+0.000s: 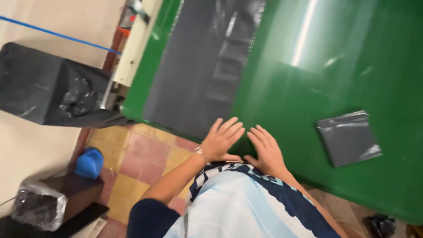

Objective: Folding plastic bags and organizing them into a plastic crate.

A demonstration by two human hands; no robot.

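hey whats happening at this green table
A person stands at the near edge of a green table with both hands flat on it. The left hand rests at the end of a long dark plastic sheet laid along the tabletop; the right hand lies beside it on bare green. A folded dark plastic bag lies apart to the right, untouched. Neither hand grips anything.

A: What packaging is showing?
B: A flat, folded dark grey plastic bag [348, 137] is lying square at three o'clock.
A: Anything else?
B: A long grey plastic sheet [200, 66] is stretching toward twelve o'clock; a clear-wrapped dark bundle [35, 206] is sitting at eight o'clock.
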